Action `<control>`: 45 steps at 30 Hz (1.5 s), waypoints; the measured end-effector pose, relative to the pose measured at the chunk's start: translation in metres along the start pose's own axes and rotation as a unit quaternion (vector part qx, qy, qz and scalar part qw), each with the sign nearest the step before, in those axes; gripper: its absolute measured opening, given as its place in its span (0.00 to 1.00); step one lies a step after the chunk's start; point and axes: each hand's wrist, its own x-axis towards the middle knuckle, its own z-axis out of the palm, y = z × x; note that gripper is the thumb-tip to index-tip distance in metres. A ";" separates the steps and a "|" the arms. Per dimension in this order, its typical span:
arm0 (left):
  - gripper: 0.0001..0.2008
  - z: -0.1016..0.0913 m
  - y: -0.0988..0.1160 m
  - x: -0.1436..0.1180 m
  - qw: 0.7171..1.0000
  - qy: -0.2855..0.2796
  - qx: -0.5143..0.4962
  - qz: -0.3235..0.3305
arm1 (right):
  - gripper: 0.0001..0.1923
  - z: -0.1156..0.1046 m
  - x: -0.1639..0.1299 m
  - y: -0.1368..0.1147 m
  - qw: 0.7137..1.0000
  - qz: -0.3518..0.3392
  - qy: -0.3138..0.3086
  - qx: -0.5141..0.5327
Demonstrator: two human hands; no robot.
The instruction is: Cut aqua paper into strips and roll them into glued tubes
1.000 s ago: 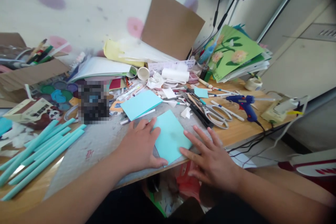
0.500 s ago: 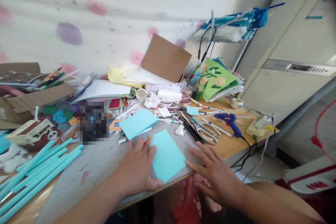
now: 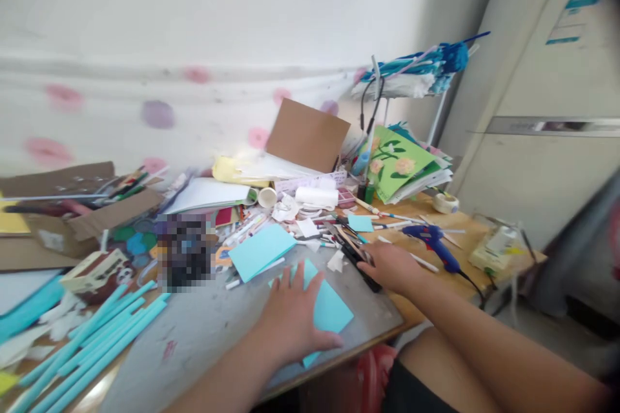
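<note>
My left hand (image 3: 296,316) lies over a light-blue sheet of paper (image 3: 335,304), fingers spread, pressing it to the grey work mat (image 3: 213,329). Part of the sheet shows past the thumb and between the fingers. To the right, my right hand (image 3: 391,266) is closed over the handles of the scissors (image 3: 349,242), which it mostly covers. Beside those fingers lies a long black tool (image 3: 356,263). Another piece of light-blue paper (image 3: 262,250) rests on a white pen just beyond my left hand.
Light-blue paper tubes (image 3: 104,342) lie at the left by a small carton (image 3: 97,274). A blue glue gun (image 3: 433,246) with a cord lies at the right. Pens, paper scraps and a brown board (image 3: 307,135) crowd the back. The table's front edge is close to my left hand.
My right hand has left the sheet's right side and moved forward onto the scissors. My left hand has shifted right, farther over the sheet. The camera view has turned and tilted up somewhat.
</note>
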 end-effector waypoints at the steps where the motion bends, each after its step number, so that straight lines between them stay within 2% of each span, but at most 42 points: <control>1: 0.60 0.004 0.000 0.004 1.000 -0.004 -0.004 -0.005 | 0.17 0.001 0.008 -0.004 1.000 0.003 -0.015 -0.001; 6: 0.60 0.014 -0.007 0.008 0.999 -0.031 -0.022 0.001 | 0.17 0.008 0.028 -0.010 0.996 0.024 -0.082 -0.009; 11: 0.57 0.001 -0.019 -0.008 0.996 -0.072 -0.025 0.041 | 0.16 0.009 0.029 0.000 0.991 0.041 -0.131 0.002; 14: 0.55 -0.007 -0.027 -0.014 0.994 -0.090 -0.017 0.054 | 0.16 0.008 0.027 -0.002 0.990 0.044 -0.131 0.017; 18: 0.47 -0.010 -0.032 -0.016 0.995 -0.092 -0.005 0.042 | 0.16 0.008 0.024 -0.012 0.991 0.055 -0.114 0.035; 21: 0.51 -0.006 -0.033 -0.016 0.997 -0.079 0.004 0.020 | 0.16 0.003 0.017 -0.014 0.992 0.073 -0.091 0.049; 24: 0.57 0.000 -0.036 -0.018 0.998 -0.065 0.008 0.009 | 0.16 -0.007 0.000 -0.010 0.994 0.072 -0.051 0.071; 27: 0.56 0.005 -0.041 -0.021 0.998 -0.053 0.013 0.015 | 0.15 -0.014 -0.028 -0.005 0.995 0.037 -0.027 0.094; 32: 0.50 0.012 -0.047 -0.025 0.997 -0.040 0.026 0.059 | 0.15 -0.003 -0.084 0.000 0.992 -0.037 -0.057 0.104; 35: 0.44 0.014 -0.050 -0.026 0.995 -0.026 0.038 0.084 | 0.14 0.007 -0.107 0.006 0.992 -0.050 -0.073 0.094; 39: 0.38 0.016 -0.054 -0.027 0.991 -0.022 0.051 0.124 | 0.15 0.014 -0.123 0.018 0.993 -0.047 -0.068 0.087; 45: 0.39 0.022 -0.058 -0.029 0.986 -0.012 0.066 0.155 | 0.15 0.016 -0.131 0.026 0.990 -0.051 -0.079 0.103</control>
